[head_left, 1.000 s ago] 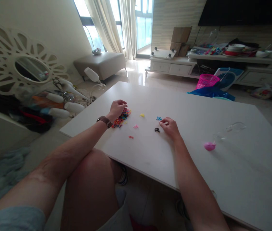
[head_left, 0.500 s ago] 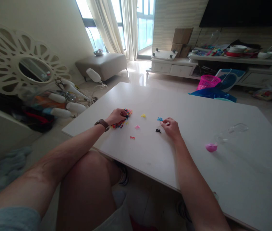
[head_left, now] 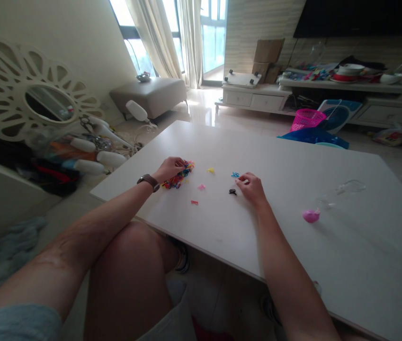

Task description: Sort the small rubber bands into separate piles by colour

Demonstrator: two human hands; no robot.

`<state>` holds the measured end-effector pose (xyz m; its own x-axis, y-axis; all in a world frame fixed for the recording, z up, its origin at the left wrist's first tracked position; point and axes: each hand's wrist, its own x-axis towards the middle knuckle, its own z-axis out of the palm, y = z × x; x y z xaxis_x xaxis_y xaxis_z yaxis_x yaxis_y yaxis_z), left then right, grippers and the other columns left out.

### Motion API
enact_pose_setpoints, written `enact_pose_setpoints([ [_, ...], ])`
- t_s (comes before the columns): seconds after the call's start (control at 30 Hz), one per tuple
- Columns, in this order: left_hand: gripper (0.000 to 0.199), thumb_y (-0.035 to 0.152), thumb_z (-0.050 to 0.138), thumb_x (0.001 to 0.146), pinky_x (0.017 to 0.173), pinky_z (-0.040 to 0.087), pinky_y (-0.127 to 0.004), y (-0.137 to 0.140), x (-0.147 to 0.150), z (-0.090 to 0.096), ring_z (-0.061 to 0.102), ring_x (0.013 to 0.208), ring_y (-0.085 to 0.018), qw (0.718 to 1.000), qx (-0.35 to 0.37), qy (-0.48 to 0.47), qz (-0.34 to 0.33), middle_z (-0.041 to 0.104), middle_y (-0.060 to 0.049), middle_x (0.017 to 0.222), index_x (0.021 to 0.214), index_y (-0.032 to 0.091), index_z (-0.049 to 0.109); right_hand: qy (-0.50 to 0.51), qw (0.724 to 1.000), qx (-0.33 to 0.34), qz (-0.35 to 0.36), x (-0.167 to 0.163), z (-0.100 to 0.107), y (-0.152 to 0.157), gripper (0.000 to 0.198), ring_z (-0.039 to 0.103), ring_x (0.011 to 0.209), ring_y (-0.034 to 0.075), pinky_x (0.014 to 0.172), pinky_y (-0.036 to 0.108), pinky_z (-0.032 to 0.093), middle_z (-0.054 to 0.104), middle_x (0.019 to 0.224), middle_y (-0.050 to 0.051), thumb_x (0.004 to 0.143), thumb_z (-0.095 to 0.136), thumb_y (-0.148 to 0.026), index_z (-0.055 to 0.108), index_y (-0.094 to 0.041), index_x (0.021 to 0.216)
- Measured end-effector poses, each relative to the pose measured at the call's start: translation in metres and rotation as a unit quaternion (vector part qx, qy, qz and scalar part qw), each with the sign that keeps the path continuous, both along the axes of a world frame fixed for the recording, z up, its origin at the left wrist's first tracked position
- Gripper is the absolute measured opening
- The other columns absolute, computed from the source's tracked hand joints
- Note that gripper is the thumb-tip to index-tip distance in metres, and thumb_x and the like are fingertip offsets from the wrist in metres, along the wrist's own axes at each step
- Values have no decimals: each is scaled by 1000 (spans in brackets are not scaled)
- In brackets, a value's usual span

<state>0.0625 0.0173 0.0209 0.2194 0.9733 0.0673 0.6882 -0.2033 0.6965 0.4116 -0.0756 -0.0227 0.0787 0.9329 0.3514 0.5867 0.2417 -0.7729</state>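
My left hand (head_left: 172, 168) reaches into a heap of small multicoloured pieces (head_left: 179, 181), which look like little hair bands or clips. Its fingers are bent and pressed together at the heap's upper edge; what they pinch is hidden. My right hand (head_left: 252, 188) rests on the table, fingers loosely curled with a small gap at the thumb, beside a blue cluster (head_left: 235, 174) of the same kind. Just below that lies a black cluster (head_left: 232, 192). Between the hands are yellow pieces (head_left: 210, 170), pink pieces (head_left: 201, 187) and red pieces (head_left: 194, 202), set apart from each other.
The white table (head_left: 282, 156) carries a pink rounded object (head_left: 310, 216) and a clear plastic item (head_left: 350, 188) on the right. A pink basket (head_left: 307, 120) stands beyond its far edge. White lamp shades (head_left: 111, 158) are close to the left side.
My left fingers have shifted slightly within the heap, and the dark piece beside their tips no longer shows as before. My right hand stays by the blue cluster. The view has moved slightly.
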Motion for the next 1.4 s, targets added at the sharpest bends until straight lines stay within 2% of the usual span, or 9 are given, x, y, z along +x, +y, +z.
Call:
enact_pose_setpoints([
  [0.13, 32, 33, 79, 58, 62, 48, -27, 2, -8, 5, 65, 71, -19, 997, -48, 20, -54, 74, -4, 78, 85, 17, 77, 2, 1000, -4, 4, -1, 0, 0, 20, 61, 72, 18, 70, 33, 52, 67, 85, 5, 80, 62, -38, 68, -21, 71],
  [0.27, 27, 30, 73, 63, 61, 47, -27, 2, -11, 8, 64, 69, -18, 997, -35, 47, -51, 73, -3, 75, 86, 18, 78, 1, 1000, -6, 9, -1, -1, 0, 19, 62, 73, 19, 70, 33, 52, 67, 85, 5, 80, 62, -37, 68, -21, 71],
  [0.4, 25, 28, 76, 59, 61, 47, -26, 1, -7, 4, 64, 70, -18, 998, -15, 42, -55, 74, -3, 78, 82, 17, 77, 1, 1000, -8, 9, -1, -1, 0, 19, 62, 71, 19, 70, 33, 52, 67, 85, 5, 80, 62, -37, 68, -21, 71],
  [0.57, 25, 27, 71, 64, 56, 45, -27, -1, -3, 1, 62, 61, -17, 996, -53, 53, -43, 73, -2, 71, 86, 17, 77, -4, 1000, -12, 10, -1, -1, 0, 20, 61, 70, 18, 69, 33, 52, 68, 85, 5, 80, 62, -38, 69, -21, 72],
  [0.7, 22, 27, 67, 66, 57, 43, -26, 0, -3, 0, 63, 65, -18, 997, -16, 53, -45, 73, -3, 74, 84, 18, 77, -4, 1000, -8, 10, -1, -1, 0, 20, 61, 70, 18, 68, 33, 52, 68, 85, 5, 80, 62, -38, 69, -21, 72],
  [0.9, 25, 26, 65, 67, 58, 43, -25, 2, -3, 1, 61, 66, -16, 999, 30, 25, -29, 71, -4, 74, 87, 16, 76, -2, 1000, -13, 8, -2, 0, 0, 20, 61, 70, 18, 68, 32, 51, 68, 85, 5, 79, 62, -38, 68, -21, 71],
  [1.07, 27, 24, 70, 64, 64, 50, -27, 2, 0, 1, 64, 71, -18, 999, 34, -21, -34, 72, -5, 77, 89, 15, 75, -2, 1000, -5, 12, -2, -1, 0, 19, 61, 72, 19, 69, 33, 52, 67, 85, 5, 79, 61, -37, 68, -21, 71],
  [1.27, 27, 31, 76, 68, 73, 56, -31, -3, 13, -1, 69, 79, -20, 992, -6, -78, -100, 75, -8, 85, 90, 15, 73, -10, 1000, 8, 6, -6, -2, 2, 16, 63, 81, 22, 71, 36, 54, 68, 85, 6, 79, 62, -33, 68, -22, 70],
  [1.4, 32, 34, 80, 71, 78, 58, -34, -9, 32, -1, 73, 83, -21, 982, -47, -127, -134, 77, -10, 89, 95, 15, 73, -16, 999, 42, 23, -14, 1, -2, 13, 62, 97, 26, 77, 39, 55, 71, 92, 7, 81, 63, -31, 71, -24, 73],
])
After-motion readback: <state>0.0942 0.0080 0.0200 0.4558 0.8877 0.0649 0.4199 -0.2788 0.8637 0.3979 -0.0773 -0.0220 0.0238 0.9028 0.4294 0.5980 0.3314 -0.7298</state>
